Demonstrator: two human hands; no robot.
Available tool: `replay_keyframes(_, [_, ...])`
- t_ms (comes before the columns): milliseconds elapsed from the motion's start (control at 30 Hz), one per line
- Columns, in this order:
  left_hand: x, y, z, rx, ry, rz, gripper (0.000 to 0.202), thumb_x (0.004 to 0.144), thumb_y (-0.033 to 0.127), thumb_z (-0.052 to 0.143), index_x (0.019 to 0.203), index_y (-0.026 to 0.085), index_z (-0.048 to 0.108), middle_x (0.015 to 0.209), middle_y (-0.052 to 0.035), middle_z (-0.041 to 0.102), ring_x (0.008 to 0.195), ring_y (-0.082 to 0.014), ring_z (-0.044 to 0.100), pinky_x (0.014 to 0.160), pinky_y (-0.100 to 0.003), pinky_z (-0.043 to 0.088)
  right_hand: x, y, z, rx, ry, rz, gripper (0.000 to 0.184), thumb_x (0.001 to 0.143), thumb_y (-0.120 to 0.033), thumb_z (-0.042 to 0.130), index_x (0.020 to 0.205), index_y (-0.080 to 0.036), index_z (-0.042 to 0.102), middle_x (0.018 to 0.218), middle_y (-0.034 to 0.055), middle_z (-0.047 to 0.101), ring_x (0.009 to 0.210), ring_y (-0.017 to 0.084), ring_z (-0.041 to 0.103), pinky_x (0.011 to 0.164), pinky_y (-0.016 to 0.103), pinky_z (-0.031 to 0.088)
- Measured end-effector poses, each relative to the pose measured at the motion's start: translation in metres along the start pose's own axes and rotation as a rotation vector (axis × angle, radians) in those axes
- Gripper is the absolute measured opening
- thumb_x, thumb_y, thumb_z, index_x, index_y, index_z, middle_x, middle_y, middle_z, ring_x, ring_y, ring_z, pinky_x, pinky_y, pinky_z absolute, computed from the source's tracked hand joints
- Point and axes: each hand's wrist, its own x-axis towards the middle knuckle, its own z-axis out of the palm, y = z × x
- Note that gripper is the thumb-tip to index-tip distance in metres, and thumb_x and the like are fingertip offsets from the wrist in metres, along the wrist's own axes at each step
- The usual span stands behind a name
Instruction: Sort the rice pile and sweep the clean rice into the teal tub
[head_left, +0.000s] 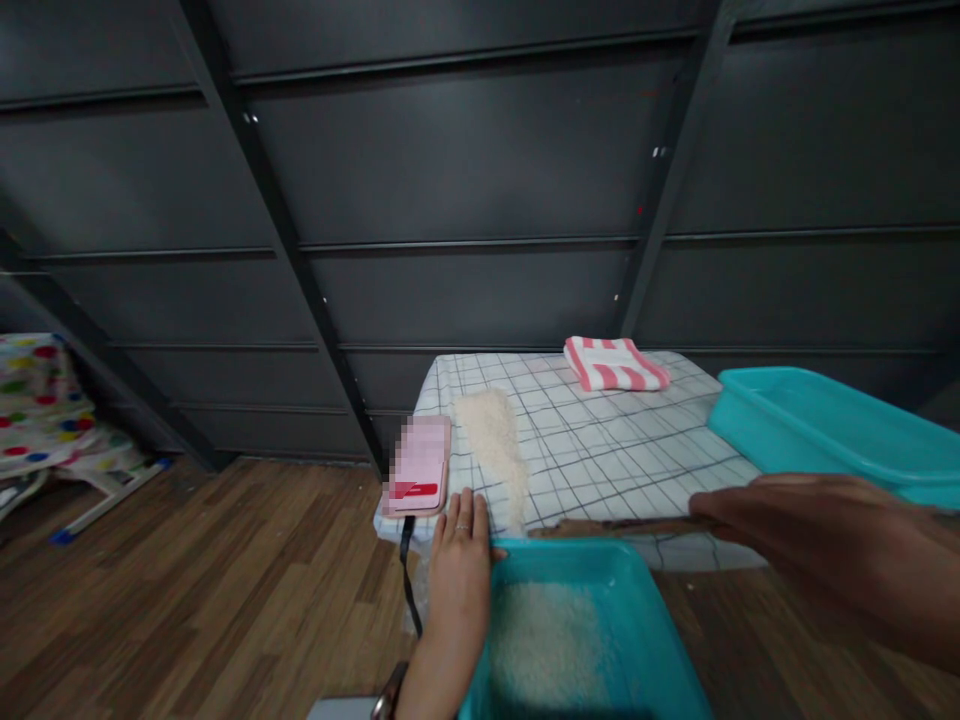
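Note:
A strip of white rice grains point(491, 440) lies on the checked tablecloth point(600, 445) and runs to the table's front edge. Just below that edge is a teal tub point(652, 610) with more rice point(551, 640) inside. My left hand point(461, 560) rests flat, fingers stretched forward, at the table's front edge against the tub's left side. Closed around the end of a long, thin brown wooden-looking tool point(622, 526) is my right hand point(795, 550), slightly blurred. The tool stretches leftward along the table edge, above the tub's far rim; its exact kind cannot be made out.
A pink phone-like device point(420, 465) with a black strap point(408, 580) lies at the table's left edge. A folded pink-and-white striped towel point(615, 364) sits at the back. Another teal tub point(840, 425) stands on the right. Dark panelled wall point(480, 160) rises behind the table.

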Motion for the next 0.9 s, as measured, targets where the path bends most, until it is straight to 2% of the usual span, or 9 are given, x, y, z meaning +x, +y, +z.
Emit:
replay_keyframes(100, [0.000, 0.000, 0.001, -0.004, 0.016, 0.009, 0.048, 0.078, 0.007, 0.053, 0.125, 0.018, 0.053, 0.130, -0.0149, 0.056, 0.119, -0.0281, 0.052, 0.095, -0.045, 0.047, 0.003, 0.017, 0.005, -0.083, 0.024, -0.075, 0.042, 0.062, 0.001, 0.038, 0.085, -0.025, 0.062, 0.070, 0.0019, 0.069, 0.055, 0.019, 0.062, 0.048, 0.031, 0.045])
replay_keyframes(167, [0.001, 0.001, 0.001, 0.014, 0.014, 0.008, 0.046, 0.078, 0.008, 0.054, 0.124, 0.017, 0.055, 0.129, -0.0152, 0.056, 0.118, -0.0281, 0.053, 0.094, -0.044, 0.048, 0.011, 0.031, 0.016, -0.170, 0.003, -0.022, 0.034, 0.068, -0.002, 0.040, 0.084, -0.022, 0.062, 0.067, 0.0032, 0.067, 0.052, 0.019, 0.060, 0.047, 0.031, 0.041])
replay_keyframes(233, [0.002, 0.002, -0.001, 0.034, 0.003, 0.001, 0.045, 0.078, 0.008, 0.055, 0.122, 0.015, 0.056, 0.128, -0.0157, 0.057, 0.118, -0.0274, 0.054, 0.094, -0.043, 0.048, 0.020, 0.040, 0.030, -0.224, -0.072, 0.029, 0.029, 0.071, -0.005, 0.043, 0.087, -0.019, 0.062, 0.069, 0.0045, 0.068, 0.053, 0.019, 0.060, 0.046, 0.030, 0.039])
replay_keyframes(333, [0.003, 0.003, -0.005, 0.038, -0.015, -0.002, 0.045, 0.077, 0.009, 0.058, 0.122, 0.012, 0.056, 0.128, -0.0177, 0.057, 0.117, -0.0272, 0.054, 0.094, -0.040, 0.048, 0.029, 0.043, 0.046, -0.220, -0.165, 0.054, 0.031, 0.069, -0.003, 0.042, 0.087, -0.018, 0.062, 0.072, 0.0046, 0.069, 0.055, 0.019, 0.061, 0.047, 0.028, 0.038])
replay_keyframes(400, [0.003, 0.003, -0.006, 0.029, -0.023, -0.001, 0.046, 0.077, 0.009, 0.060, 0.122, 0.011, 0.056, 0.128, -0.0191, 0.056, 0.118, -0.0282, 0.054, 0.094, -0.040, 0.048, 0.029, 0.036, 0.050, -0.187, -0.173, 0.020, 0.033, 0.067, -0.001, 0.040, 0.086, -0.017, 0.063, 0.071, 0.0041, 0.069, 0.055, 0.018, 0.062, 0.047, 0.028, 0.039])
replay_keyframes(500, [0.002, 0.002, -0.003, 0.015, -0.023, -0.004, 0.046, 0.078, 0.009, 0.058, 0.124, 0.013, 0.055, 0.129, -0.0184, 0.056, 0.119, -0.0291, 0.053, 0.095, -0.044, 0.048, 0.019, 0.021, 0.047, -0.124, -0.117, -0.039, 0.038, 0.066, 0.003, 0.037, 0.082, -0.018, 0.063, 0.066, 0.0026, 0.068, 0.054, 0.017, 0.061, 0.048, 0.027, 0.041])
replay_keyframes(633, [0.001, 0.002, 0.001, 0.017, -0.015, -0.007, 0.048, 0.078, 0.009, 0.054, 0.126, 0.017, 0.053, 0.131, -0.0162, 0.055, 0.120, -0.0293, 0.051, 0.096, -0.046, 0.046, 0.005, 0.004, 0.035, -0.018, -0.067, -0.048, 0.044, 0.062, 0.006, 0.036, 0.082, -0.021, 0.063, 0.065, -0.0002, 0.068, 0.052, 0.015, 0.062, 0.048, 0.025, 0.045])
replay_keyframes(900, [0.001, 0.002, -0.006, 0.041, -0.029, -0.004, 0.047, 0.077, 0.005, 0.050, 0.123, 0.014, 0.055, 0.129, -0.0154, 0.056, 0.119, -0.0267, 0.052, 0.095, -0.041, 0.047, -0.003, -0.013, 0.014, -0.022, 0.035, -0.094, 0.040, 0.069, 0.005, 0.036, 0.074, -0.025, 0.062, 0.061, 0.0001, 0.068, 0.047, 0.015, 0.061, 0.043, 0.025, 0.046])
